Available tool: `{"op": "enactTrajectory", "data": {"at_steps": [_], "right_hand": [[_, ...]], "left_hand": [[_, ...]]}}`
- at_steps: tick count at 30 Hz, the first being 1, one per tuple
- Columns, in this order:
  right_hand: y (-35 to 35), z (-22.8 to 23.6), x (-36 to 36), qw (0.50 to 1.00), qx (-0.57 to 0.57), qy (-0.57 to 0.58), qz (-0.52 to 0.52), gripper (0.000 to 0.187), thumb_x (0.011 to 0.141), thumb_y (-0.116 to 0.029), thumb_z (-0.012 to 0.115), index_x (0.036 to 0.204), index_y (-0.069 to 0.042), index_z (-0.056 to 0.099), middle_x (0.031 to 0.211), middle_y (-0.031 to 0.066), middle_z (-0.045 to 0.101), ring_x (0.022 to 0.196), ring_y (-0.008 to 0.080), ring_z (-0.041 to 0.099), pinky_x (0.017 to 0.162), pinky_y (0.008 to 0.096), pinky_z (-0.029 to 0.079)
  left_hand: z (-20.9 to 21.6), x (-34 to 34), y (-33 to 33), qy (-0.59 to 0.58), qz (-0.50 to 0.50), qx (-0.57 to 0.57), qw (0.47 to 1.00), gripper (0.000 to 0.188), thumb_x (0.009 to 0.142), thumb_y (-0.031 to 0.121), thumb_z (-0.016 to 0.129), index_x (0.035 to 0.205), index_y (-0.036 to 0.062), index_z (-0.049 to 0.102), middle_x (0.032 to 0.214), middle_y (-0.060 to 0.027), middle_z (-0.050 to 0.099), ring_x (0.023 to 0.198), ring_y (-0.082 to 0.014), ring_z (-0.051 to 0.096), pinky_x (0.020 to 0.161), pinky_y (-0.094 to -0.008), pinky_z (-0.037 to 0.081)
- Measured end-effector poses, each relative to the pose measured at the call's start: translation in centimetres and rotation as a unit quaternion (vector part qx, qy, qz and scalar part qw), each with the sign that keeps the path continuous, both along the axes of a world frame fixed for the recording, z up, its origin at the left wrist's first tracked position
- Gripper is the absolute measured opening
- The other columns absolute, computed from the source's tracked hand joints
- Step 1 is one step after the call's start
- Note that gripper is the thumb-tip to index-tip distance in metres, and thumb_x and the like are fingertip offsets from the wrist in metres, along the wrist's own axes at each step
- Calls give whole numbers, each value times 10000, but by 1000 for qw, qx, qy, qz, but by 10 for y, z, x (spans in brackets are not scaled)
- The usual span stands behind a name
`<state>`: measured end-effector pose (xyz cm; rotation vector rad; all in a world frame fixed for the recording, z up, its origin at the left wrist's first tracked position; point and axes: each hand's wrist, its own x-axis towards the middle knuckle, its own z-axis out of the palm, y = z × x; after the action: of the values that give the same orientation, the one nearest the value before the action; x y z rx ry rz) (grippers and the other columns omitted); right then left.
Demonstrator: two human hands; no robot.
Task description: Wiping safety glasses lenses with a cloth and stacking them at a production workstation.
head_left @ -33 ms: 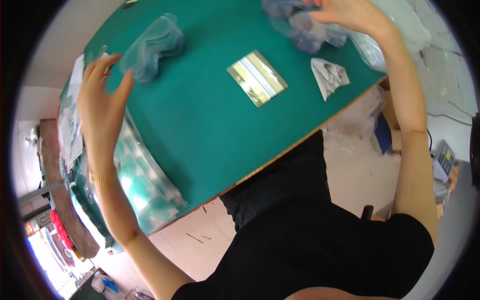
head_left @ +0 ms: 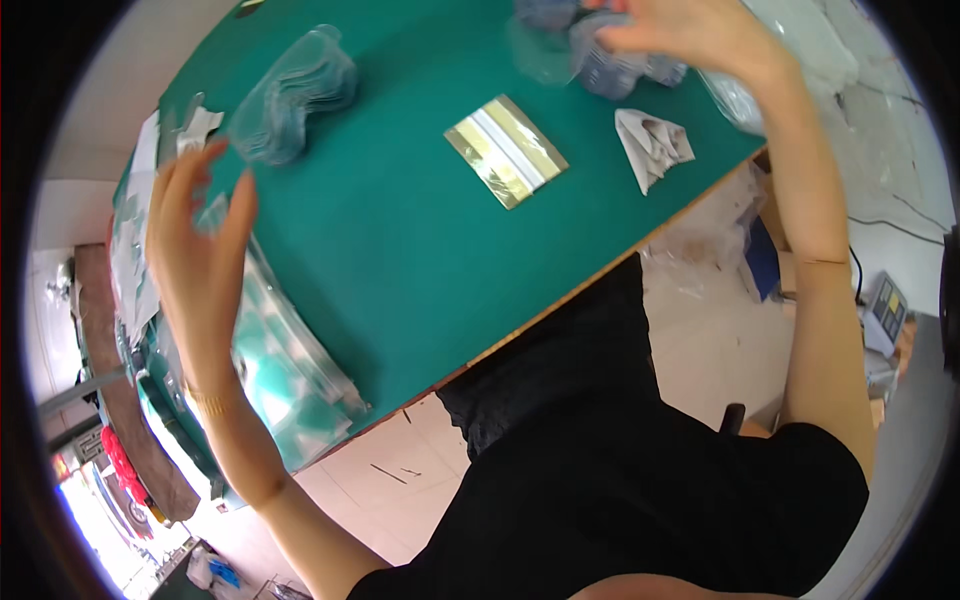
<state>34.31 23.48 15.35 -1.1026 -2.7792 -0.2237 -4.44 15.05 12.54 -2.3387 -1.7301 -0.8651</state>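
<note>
My left hand is raised over the left side of the table, fingers apart and holding nothing. Beyond it lies a nested stack of clear curved plastic shells. At the far right my right hand hovers over a pile of similar bluish clear shells. Its thumb and forefinger are apart; the other fingers are partly hidden. Whether it touches the pile I cannot tell. Between the hands rests a flat square packet, yellowish with a white stripe. A crumpled whitish cloth or paper lies right of it.
Clear plastic bags cover the left near edge of the green table. More clear wrapping lies by the right edge. Beyond the table stand a grey scale-like device and a dark blue panel.
My left hand has moved slightly down and toward me. My right hand has shifted a little left over the shells. The whole scene has shifted slightly in view.
</note>
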Motion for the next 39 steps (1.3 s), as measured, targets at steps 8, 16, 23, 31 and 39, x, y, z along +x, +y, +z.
{"op": "enactTrajectory", "data": {"at_steps": [8, 16, 23, 31, 39], "right_hand": [[-105, -125, -142, 967, -168, 133, 136, 176, 770, -157, 696, 829, -2, 638, 856, 126, 611, 873, 279, 643, 728, 385, 531], [-91, -159, 11, 961, 13, 158, -228, 282, 966, -163, 579, 1233, -135, 664, 1185, 102, 616, 1028, 259, 606, 900, 325, 473], [-132, -131, -99, 929, -179, 323, -11, 286, 849, -6, 656, 1123, -76, 694, 1082, 77, 626, 956, 208, 634, 811, 294, 520], [-127, -168, -184, 914, -183, 295, 207, 134, 784, -29, 692, 912, -34, 655, 947, 82, 600, 843, 254, 615, 697, 338, 514], [-145, -174, -196, 896, -200, 330, 218, 207, 680, -10, 780, 827, -29, 636, 856, 80, 580, 751, 247, 599, 630, 318, 497]], "left_hand": [[-82, 32, -118, -190, 45, -197, 961, 385, 763, -4, 725, 1141, 33, 660, 1103, -100, 624, 928, -209, 604, 779, -322, 479], [-109, 32, -152, -145, 97, -246, 953, 701, 649, 160, 865, 1292, 60, 605, 1214, -100, 484, 1138, -258, 479, 968, -379, 422], [-124, 25, -156, -172, 96, -237, 951, 683, 613, 216, 889, 1230, 69, 636, 1123, -77, 472, 994, -271, 448, 948, -405, 387], [-129, 29, -158, -188, 106, -202, 955, 640, 601, 189, 886, 1192, 72, 667, 1096, -62, 495, 971, -256, 469, 918, -389, 396], [-134, 29, -154, -214, 104, -201, 950, 632, 578, 167, 896, 1168, 79, 683, 1074, -51, 498, 950, -245, 476, 890, -367, 404]]}}
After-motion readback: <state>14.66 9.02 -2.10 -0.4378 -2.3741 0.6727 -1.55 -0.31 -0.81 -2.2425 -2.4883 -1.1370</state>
